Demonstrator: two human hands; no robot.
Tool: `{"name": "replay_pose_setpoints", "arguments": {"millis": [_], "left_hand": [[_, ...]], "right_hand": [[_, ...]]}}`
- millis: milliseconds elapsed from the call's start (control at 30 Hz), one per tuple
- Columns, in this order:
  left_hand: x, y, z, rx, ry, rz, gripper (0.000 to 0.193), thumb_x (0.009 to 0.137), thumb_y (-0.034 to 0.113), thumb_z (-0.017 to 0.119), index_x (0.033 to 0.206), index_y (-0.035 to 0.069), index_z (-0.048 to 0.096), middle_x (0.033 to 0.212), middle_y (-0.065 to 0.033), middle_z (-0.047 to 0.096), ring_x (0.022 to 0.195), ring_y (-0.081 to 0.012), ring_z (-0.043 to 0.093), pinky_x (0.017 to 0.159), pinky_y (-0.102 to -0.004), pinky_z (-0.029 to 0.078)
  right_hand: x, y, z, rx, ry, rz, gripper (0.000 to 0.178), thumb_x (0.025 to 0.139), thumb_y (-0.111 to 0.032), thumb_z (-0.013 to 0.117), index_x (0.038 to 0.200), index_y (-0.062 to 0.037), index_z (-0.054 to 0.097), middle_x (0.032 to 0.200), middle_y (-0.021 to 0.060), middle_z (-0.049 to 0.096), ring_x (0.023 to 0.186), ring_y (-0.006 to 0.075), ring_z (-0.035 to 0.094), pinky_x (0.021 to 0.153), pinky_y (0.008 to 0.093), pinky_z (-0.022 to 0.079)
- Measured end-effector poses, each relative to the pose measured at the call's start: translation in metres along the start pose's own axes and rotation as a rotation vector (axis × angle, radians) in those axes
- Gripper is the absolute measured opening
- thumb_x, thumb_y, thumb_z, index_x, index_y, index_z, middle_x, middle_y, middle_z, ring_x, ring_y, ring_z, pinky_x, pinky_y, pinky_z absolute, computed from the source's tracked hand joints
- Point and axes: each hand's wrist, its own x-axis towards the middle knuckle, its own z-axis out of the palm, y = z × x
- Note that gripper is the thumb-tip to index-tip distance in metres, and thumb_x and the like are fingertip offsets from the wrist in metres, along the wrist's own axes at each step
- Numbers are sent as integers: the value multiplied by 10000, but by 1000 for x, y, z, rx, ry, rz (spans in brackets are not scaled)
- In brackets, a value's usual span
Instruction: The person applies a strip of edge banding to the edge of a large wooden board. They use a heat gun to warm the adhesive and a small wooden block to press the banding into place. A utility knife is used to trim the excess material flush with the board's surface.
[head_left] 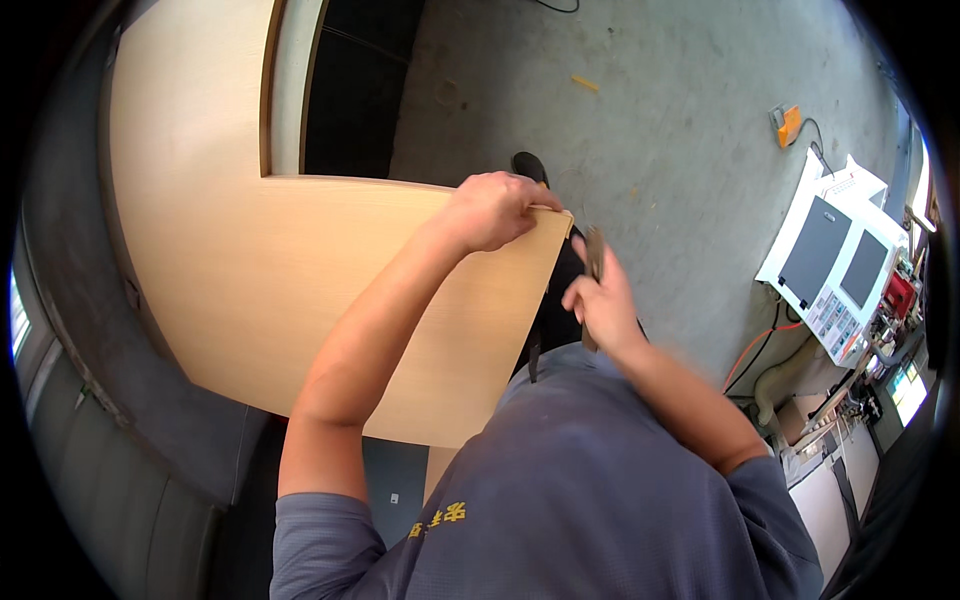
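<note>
The pale wooden board (300, 270) spread beneath and left of our left hand (490, 212), its near section running left to right toward a corner just right of that hand; its far leg left the view, so we couldn't settle its overall long axis. Our left fingers bent at the far edge, gripping or merely pressing, we couldn't tell. Beyond the corner, our right hand (608, 300) was closed around a slim, blurred tool (595, 255) pointing away from us. Probably we were finishing the edge; the next stroke called for a steady corner.
</note>
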Motion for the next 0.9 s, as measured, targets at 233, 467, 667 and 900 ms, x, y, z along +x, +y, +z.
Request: {"name": "replay_pose_setpoints", "arguments": {"millis": [233,467,667,900], "left_hand": [[16,0,1,-98,-108,-5,304,858,50,644,1137,152,705,1048,-89,753,963,-307,702,828,-411,553],[14,4,-2,-127,-120,-84,365,840,18,654,1163,172,726,1087,-60,753,989,-305,698,874,-401,550],[16,8,-5,-134,-139,-98,377,835,13,629,1156,179,737,1080,-70,752,989,-302,699,877,-395,550],[16,8,-5,-102,-116,-78,365,833,31,628,1149,176,739,1089,-71,751,986,-293,702,876,-383,552]], "right_hand": [[3,4,17,-17,-32,40,598,883,72,351,1480,52,373,1457,205,541,650,125,620,511,239,488],[15,9,21,-90,1,-25,468,908,41,393,1358,-5,517,838,78,627,630,94,570,524,261,466],[21,39,23,-32,12,-137,589,884,53,396,1464,-28,461,1003,83,662,706,113,534,613,260,428],[34,84,16,-312,51,-452,759,820,125,360,1565,-13,327,1425,124,566,764,88,574,635,231,475]]}}
